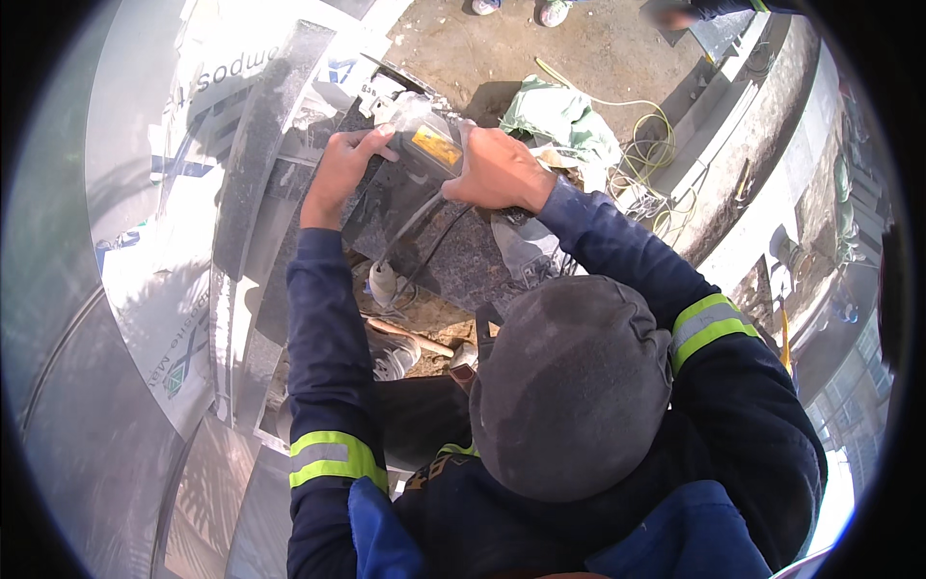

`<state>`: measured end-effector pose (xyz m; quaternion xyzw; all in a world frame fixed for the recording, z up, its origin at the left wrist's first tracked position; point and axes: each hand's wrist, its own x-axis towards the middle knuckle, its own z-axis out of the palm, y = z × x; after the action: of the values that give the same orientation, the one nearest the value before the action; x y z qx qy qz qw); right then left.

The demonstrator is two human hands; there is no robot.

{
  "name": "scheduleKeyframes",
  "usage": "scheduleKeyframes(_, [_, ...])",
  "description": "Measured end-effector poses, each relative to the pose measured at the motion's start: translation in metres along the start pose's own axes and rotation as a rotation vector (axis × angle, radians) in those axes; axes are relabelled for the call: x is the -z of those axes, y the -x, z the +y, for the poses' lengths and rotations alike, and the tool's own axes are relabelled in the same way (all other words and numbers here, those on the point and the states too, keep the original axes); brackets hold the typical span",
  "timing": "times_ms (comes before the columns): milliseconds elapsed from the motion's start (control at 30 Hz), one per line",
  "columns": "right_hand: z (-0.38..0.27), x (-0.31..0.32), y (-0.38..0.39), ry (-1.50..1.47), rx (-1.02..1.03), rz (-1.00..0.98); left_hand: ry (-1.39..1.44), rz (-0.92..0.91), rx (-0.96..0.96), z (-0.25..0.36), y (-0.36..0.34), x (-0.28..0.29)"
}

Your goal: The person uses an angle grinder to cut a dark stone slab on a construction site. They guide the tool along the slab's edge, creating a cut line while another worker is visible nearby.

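Between my hands is a dusty, dark grey boxy device (415, 159) with a yellow label, seemingly a corded power tool; its exact kind is unclear. My right hand (502, 172) grips its right side, fingers partly hidden. My left hand (349, 166) is closed at the left edge, thumb and fingertips against the device. A pale, dusty part (410, 106) shows at its far end. From below it a grey cord (410, 220) runs toward a whitish plug or connector (382, 282). A dark speckled slab (463, 256) lies underneath.
Printed white sheeting (145, 328) and metal panels (92, 463) lie at left. A pale green bag (559, 121) and a yellow hose (656, 145) are at far right. Close below is a rounded grey cloth form (569, 386). Another person's shoes (553, 12) stand at the top.
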<state>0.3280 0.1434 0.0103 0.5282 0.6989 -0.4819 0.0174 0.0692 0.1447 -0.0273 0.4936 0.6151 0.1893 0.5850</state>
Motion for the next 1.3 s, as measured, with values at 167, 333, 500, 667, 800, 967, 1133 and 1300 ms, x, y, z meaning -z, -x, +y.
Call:
scheduleKeyframes(167, [-0.006,0.001,-0.009,0.012,-0.006,-0.01,0.053,0.021,0.027,0.0,-0.001,0.004])
scheduleKeyframes(333, [-0.005,0.004,-0.019,0.036,-0.011,-0.023,0.154,0.058,0.122,0.003,-0.007,0.001])
scheduleKeyframes(500, [-0.003,0.007,-0.001,0.018,-0.005,-0.024,-0.008,0.034,0.027,-0.001,-0.004,0.002])
scheduleKeyframes(667, [0.0,0.006,0.009,0.041,-0.04,-0.042,-0.12,-0.021,0.003,0.007,-0.001,-0.001])
scheduleKeyframes(800, [0.0,0.004,-0.002,0.01,-0.01,-0.024,-0.066,0.035,0.011,0.002,-0.003,0.0])
scheduleKeyframes(967, [0.0,0.004,-0.015,0.004,0.009,0.001,0.047,0.046,0.083,0.003,-0.009,0.002])
scheduleKeyframes(1133, [-0.003,0.007,-0.016,0.004,-0.009,-0.036,0.093,0.077,0.109,0.003,-0.008,0.0])
scheduleKeyframes(1300, [-0.002,0.009,-0.003,0.012,0.004,-0.032,0.007,0.019,0.077,0.002,-0.004,0.002])
